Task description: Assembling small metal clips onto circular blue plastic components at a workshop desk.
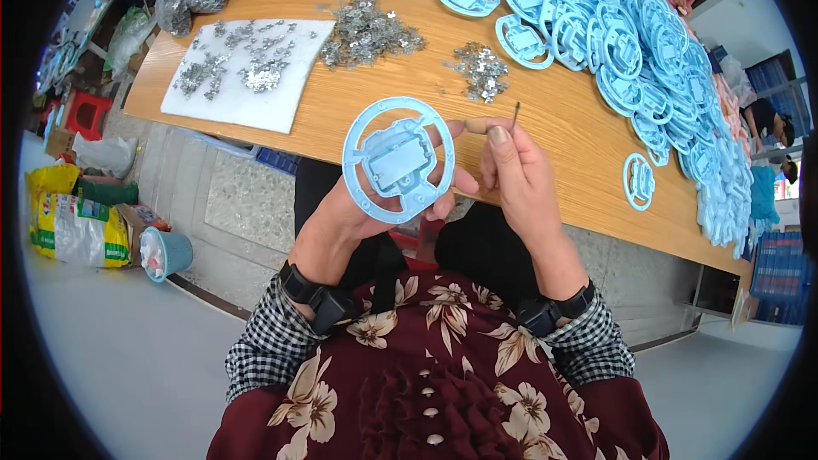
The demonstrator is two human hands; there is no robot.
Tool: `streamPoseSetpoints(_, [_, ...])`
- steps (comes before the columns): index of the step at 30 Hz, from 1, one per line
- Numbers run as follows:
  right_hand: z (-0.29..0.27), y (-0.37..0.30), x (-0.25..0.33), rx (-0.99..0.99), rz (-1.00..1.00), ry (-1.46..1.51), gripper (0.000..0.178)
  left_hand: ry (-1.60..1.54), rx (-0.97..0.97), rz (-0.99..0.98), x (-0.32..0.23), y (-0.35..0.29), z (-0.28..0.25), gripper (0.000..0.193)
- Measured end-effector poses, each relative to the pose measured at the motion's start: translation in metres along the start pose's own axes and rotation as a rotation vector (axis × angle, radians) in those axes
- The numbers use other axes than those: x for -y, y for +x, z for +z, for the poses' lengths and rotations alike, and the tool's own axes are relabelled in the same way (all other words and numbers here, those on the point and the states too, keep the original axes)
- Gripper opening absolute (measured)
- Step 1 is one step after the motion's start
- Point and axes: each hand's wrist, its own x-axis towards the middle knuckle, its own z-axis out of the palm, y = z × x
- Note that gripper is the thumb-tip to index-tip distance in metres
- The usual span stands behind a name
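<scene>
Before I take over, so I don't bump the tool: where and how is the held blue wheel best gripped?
Probably pinch the upper-left rim of the held blue wheel, from the table side. The rim is slim there, with an open gap inside; the left hand supports the wheel lower down, and the right hand holds the thin tool at right.

Sack (pixel 119 226): on the floor at far left, next to the blue bin (pixel 177 253); yellow, with green printed patches and a pale area in the middle.
Sack print: small marks near the lower edge look like lettering; too small, and too bent by the lens, to make out.
Legible words, numbers, signs: none that can be read in this view.
</scene>
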Motion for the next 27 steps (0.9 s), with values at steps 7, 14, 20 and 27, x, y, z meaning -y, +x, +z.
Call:
streamPoseSetpoints(7, [0.006,-0.016,0.012,-0.026,-0.337,-0.212,0.029,-0.032,0.042,0.064,-0.001,-0.001,0.004,0.059])
streamPoseSetpoints(14, [0.019,-0.016,0.035,0.101,-0.681,-0.593,0.044,0.225,-0.197,0.118,0.001,0.009,0.021,0.053])
streamPoseSetpoints(20, [-0.006,-0.024,0.032,-0.013,-0.598,-0.584,0.037,-0.254,0.114,0.009,0.002,0.017,0.002,0.055])
streamPoseSetpoints(27, [-0.030,-0.021,0.020,-0.148,-0.316,-0.282,0.026,-0.386,0.166,-0.140,0.014,0.033,-0.001,0.061])
